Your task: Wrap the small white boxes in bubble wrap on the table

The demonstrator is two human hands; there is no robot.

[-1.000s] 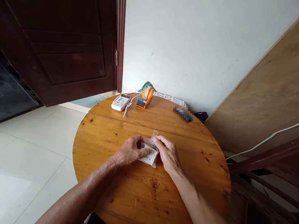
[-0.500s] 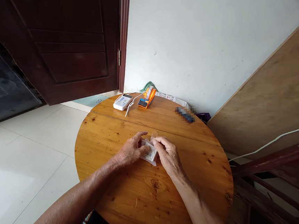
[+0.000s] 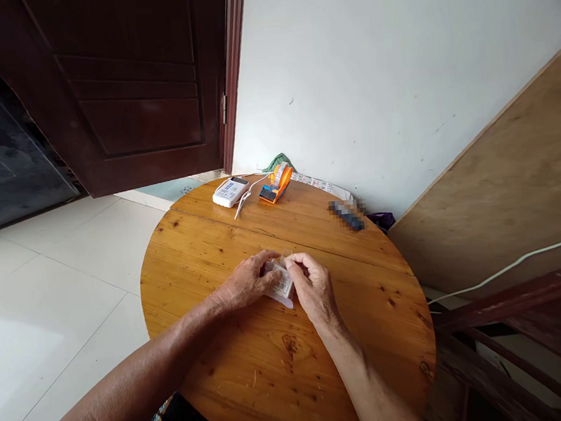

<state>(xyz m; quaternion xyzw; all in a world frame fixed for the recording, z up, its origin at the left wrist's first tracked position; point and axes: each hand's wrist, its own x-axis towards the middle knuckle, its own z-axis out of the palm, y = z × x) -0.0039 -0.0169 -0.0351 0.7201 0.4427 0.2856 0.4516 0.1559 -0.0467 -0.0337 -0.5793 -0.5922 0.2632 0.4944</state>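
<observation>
A small flat white packet with printing, wrapped in clear plastic, lies on the round wooden table between my hands. My left hand holds it from the left, thumb pressed on its top and fingers curled around the far side. At its upper right edge, my right hand pinches the clear plastic between thumb and index finger. A loose bit of clear plastic stands up just beyond the fingertips. The packet's left side is partly hidden by my left hand.
Toward the back of the table are a white device with a white cable, an orange tape dispenser and a dark pixelated object. Behind stand a white wall and a dark red door.
My left index finger, stretched out before, has bent down against the packet's far side. The packet has shifted slightly, and my right hand keeps its pinch.
</observation>
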